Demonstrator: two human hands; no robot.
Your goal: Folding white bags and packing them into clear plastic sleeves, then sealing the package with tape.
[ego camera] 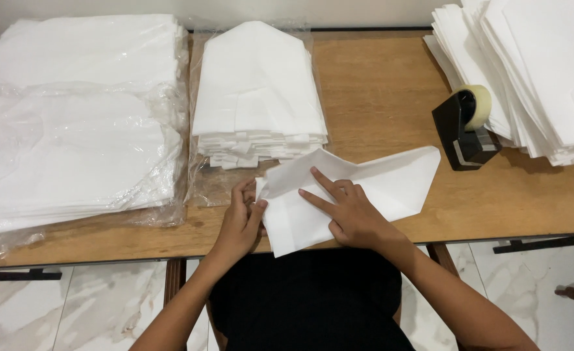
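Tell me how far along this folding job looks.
Done: a folded stack sits centre, with bagged piles beyond. In hand: the left hand pinches a sheet while the right hand presses it flat. Left: a flat pile by the tape dispenser.

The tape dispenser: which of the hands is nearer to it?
Right. The right hand lies on the white sheet, left of the tape dispenser; the left hand is farther left.

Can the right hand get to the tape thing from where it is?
Probably yes. The right hand rests on the white sheet, and only bare wooden table lies between it and the black tape dispenser.
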